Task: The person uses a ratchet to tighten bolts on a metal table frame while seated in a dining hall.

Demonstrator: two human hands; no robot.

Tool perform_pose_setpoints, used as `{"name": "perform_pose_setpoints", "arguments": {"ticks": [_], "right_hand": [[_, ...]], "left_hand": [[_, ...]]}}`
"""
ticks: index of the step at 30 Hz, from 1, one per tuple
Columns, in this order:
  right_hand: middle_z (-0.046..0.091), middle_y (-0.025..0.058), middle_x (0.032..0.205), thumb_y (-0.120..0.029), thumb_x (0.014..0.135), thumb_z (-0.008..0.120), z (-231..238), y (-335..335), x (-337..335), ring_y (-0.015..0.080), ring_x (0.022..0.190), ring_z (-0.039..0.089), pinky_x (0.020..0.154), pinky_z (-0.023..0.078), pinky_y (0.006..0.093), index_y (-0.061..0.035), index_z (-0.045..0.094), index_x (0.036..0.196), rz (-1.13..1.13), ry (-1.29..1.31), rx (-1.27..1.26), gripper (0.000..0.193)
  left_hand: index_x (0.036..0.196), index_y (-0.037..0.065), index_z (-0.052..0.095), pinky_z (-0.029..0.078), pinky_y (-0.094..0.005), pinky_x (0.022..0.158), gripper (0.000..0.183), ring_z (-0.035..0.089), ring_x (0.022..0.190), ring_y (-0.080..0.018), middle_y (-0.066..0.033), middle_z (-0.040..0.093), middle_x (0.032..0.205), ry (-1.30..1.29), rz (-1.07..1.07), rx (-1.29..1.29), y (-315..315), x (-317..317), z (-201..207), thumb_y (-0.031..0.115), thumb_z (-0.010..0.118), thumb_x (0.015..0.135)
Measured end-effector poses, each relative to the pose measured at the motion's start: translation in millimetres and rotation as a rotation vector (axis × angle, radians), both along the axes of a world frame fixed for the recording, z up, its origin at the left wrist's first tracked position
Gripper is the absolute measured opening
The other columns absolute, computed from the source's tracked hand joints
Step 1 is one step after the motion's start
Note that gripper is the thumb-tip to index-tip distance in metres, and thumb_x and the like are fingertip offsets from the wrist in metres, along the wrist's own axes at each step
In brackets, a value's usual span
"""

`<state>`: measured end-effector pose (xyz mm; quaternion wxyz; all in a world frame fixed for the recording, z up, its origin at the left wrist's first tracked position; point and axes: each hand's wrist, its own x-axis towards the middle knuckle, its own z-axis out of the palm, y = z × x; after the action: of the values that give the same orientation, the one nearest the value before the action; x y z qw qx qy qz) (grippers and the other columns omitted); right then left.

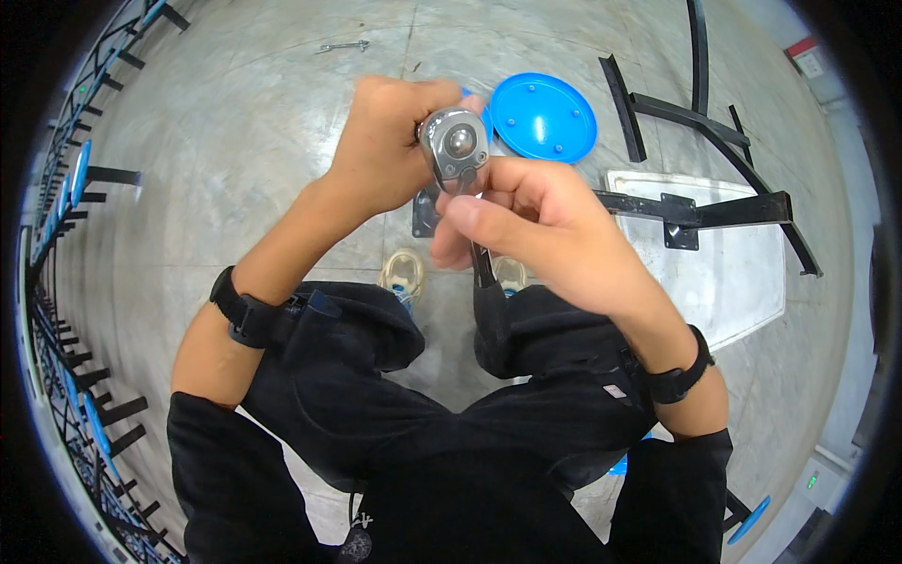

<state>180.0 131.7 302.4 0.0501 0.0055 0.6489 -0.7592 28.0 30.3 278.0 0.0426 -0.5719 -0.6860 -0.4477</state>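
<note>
Spreading under everything: grey floor (235, 188). Black-and-blue racks (122, 411) along left edge. White board (742, 273) at right, black metal frame parts (742, 209) on and beyond it. Blue disc (543, 117) past hands, small spanner (344, 45) farther off. Ratchet (455, 160) between both hands, head up, handle down toward knees. Right hand (554, 221) pinching ratchet neck, thumb against fingers. Left hand (385, 136) curled at ratchet head; can't tell what's inside grip.
</note>
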Motion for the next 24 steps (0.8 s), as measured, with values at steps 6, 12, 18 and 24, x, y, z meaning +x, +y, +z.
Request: {"name": "perform_pose_setpoints", "arguments": {"ticks": [6, 12, 18, 24], "right_hand": [[0.064, 0.0081, 0.088, -0.02, 0.095, 0.046, -1, -14, 3, 0.0122, 0.082, 0.06, 0.074, 0.048, 0.0252, 0.0051, 0.056, 0.1, -0.12, -0.006, 0.203, 0.028], [0.062, 0.0086, 0.076, -0.021, 0.092, 0.05, -2, -18, 2, 0.0137, 0.069, 0.058, 0.063, 0.046, 0.0266, 0.0041, 0.056, 0.09, -0.17, -0.012, 0.245, 0.026], [0.06, 0.0094, 0.066, -0.02, 0.093, 0.049, -3, -11, 2, 0.0161, 0.059, 0.057, 0.057, 0.045, 0.0279, 0.0033, 0.055, 0.083, -0.178, 0.112, 0.277, 0.026], [0.057, 0.004, 0.074, -0.017, 0.095, 0.046, 6, 6, 0, 0.0104, 0.068, 0.053, 0.064, 0.045, 0.0252, 0.0029, 0.055, 0.096, -0.03, 0.01, 0.029, 0.022]], "left_hand": [[0.057, 0.003, 0.047, 0.034, -0.0326, 0.042, 0.037, 0.04, 0.041, -0.0232, -0.0117, 0.044, 0.047, -0.042, -0.013, -0.062, 3, 1, -2, 0.021, 0.06, 0.086], [0.056, 0.003, 0.047, 0.034, -0.0329, 0.041, 0.038, 0.04, 0.041, -0.0247, -0.0118, 0.044, 0.047, -0.002, -0.048, -0.064, 4, 0, 1, 0.022, 0.06, 0.086], [0.056, 0.001, 0.048, 0.033, -0.03, 0.041, 0.039, 0.036, 0.041, -0.0149, -0.0093, 0.041, 0.047, -0.044, -0.109, -0.088, -1, -3, 4, 0.022, 0.059, 0.086], [0.056, 0.002, 0.052, 0.034, -0.0266, 0.04, 0.037, 0.043, 0.04, -0.0109, -0.006, 0.047, 0.046, -0.076, -0.135, -0.025, -4, -3, 5, 0.02, 0.059, 0.088]]}}
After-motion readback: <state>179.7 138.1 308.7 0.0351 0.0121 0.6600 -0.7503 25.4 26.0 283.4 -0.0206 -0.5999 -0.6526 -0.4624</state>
